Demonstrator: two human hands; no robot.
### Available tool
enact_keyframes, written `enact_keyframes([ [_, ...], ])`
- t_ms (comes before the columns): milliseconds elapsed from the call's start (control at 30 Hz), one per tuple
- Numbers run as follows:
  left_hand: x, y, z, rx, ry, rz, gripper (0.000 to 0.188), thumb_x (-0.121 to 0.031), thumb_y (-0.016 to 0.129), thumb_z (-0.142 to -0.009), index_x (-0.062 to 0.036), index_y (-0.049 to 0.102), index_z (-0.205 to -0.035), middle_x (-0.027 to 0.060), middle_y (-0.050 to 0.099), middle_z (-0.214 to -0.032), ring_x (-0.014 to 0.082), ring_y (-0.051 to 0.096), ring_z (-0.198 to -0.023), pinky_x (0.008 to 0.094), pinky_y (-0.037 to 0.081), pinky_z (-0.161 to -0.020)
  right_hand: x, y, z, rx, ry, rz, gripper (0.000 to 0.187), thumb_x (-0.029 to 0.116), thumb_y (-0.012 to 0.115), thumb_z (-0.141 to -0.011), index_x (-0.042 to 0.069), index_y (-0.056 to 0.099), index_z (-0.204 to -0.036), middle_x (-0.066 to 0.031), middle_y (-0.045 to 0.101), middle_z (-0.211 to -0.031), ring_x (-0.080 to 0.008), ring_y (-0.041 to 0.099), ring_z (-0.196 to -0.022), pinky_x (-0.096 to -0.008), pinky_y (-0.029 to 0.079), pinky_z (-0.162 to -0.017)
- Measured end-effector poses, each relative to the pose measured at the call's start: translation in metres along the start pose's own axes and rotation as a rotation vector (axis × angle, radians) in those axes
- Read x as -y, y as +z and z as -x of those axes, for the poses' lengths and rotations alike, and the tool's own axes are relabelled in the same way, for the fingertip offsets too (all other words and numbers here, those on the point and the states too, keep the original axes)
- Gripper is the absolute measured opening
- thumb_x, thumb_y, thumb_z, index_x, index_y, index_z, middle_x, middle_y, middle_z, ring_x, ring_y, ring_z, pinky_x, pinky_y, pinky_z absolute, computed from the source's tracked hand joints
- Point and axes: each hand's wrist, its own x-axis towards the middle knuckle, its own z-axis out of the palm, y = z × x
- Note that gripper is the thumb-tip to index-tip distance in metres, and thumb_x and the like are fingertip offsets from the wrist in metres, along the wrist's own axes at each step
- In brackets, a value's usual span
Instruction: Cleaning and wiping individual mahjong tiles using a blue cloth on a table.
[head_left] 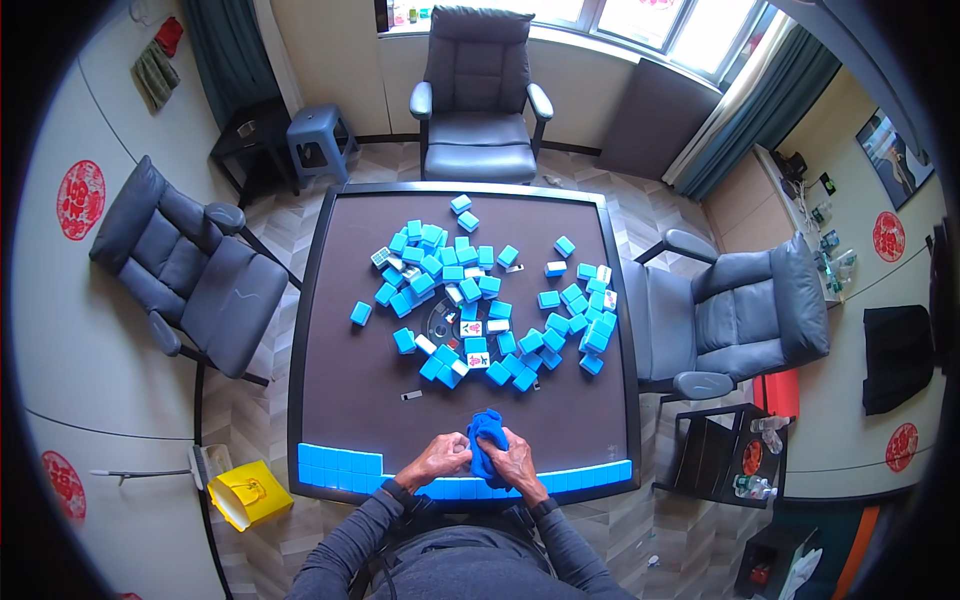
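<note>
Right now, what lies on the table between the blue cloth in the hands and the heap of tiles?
In the head view, a bare strip of brown table separates the blue cloth from the tile heap. Nothing lies there.

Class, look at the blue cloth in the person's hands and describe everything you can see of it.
The blue cloth is a small, soft-looking piece of fabric, bright blue, much like the tiles around it. It is crumpled into an upright bunch, not spread flat. The left hand and right hand grip it from either side. It sits over the near edge of the dark brown table, just above the row of blue tiles along that edge. Its weave and any pattern are too small to make out.
</note>
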Motion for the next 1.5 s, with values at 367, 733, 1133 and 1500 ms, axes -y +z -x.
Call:
enact_keyframes([
  [367, 0.016, 0.019, -0.004, -0.111, 0.103, 0.371, 0.029, -0.019, 0.065, -0.109, 0.0039, 0.059, -0.127, 0.0050, 0.068, -0.091, 0.0088, 0.060, -0.072, 0.0259, 0.049, -0.060, -0.001, 0.010, 0.000, -0.145, -0.013, -0.091, 0.043, 0.044, 0.080, -0.098, 0.005, 0.077, -0.116, -0.0171, 0.080, -0.100, -0.0299, 0.078, -0.094, -0.0446, 0.060, -0.084],
  [733, 0.038, 0.039, -0.017, -0.365, 0.146, 0.090, 0.027, -0.019, 0.067, -0.107, 0.0033, 0.062, -0.122, 0.0161, 0.077, -0.099, 0.0214, 0.076, -0.084, 0.0368, 0.061, -0.071, 0.001, 0.012, 0.006, -0.153, 0.045, -0.088, 0.043, 0.044, 0.078, -0.099, 0.003, 0.078, -0.115, -0.0178, 0.080, -0.098, -0.0288, 0.078, -0.092, -0.0437, 0.060, -0.085],
  [1133, 0.039, 0.042, -0.013, -0.484, 0.279, -0.103, 0.025, -0.016, 0.073, -0.101, 0.0010, 0.065, -0.117, 0.0194, 0.074, -0.105, 0.0311, 0.074, -0.098, 0.0447, 0.059, -0.087, -0.010, 0.017, 0.009, -0.142, 0.096, -0.081, 0.043, 0.045, 0.077, -0.100, 0.004, 0.079, -0.112, -0.0154, 0.080, -0.092, -0.0254, 0.077, -0.088, -0.0434, 0.059, -0.083],
  [1500, 0.005, 0.016, -0.008, -0.367, 0.201, -0.264, 0.028, -0.022, 0.077, -0.092, 0.0030, 0.069, -0.101, 0.0162, 0.071, -0.092, 0.0282, 0.069, -0.086, 0.0433, 0.056, -0.078, -0.010, 0.011, 0.003, -0.091, 0.072, -0.083, 0.041, 0.039, 0.076, -0.102, 0.002, 0.078, -0.118, -0.0131, 0.080, -0.099, -0.0196, 0.074, -0.090, -0.0395, 0.059, -0.084],
])
